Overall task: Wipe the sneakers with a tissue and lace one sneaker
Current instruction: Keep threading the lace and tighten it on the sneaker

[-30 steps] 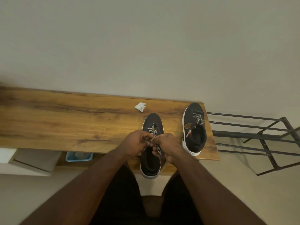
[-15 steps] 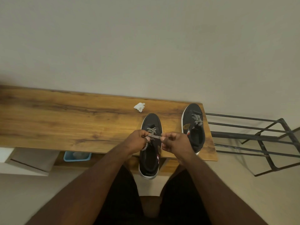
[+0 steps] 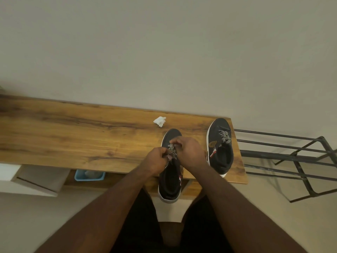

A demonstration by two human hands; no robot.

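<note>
Your left hand [image 3: 158, 160] and right hand [image 3: 189, 152] are both over the near black low-top sneaker with a white sole [image 3: 170, 181], whose heel hangs past the front edge of the long brown wood-grain desk [image 3: 73, 136]. Each of your hands pinches the black-and-white patterned lace [image 3: 171, 152] with curled fingers, the right reaching over the tongue toward the toe, the left just beside it at the eyelets. The second black sneaker, already laced [image 3: 219, 147], stands well apart at the desk's right end. The crumpled white tissue [image 3: 160, 121] lies on the desk just beyond the near sneaker's toe, touching nothing. A black metal rack [image 3: 291, 157] stands right of the desk, and a light blue tray [image 3: 89, 175] sits on the shelf beneath.
</note>
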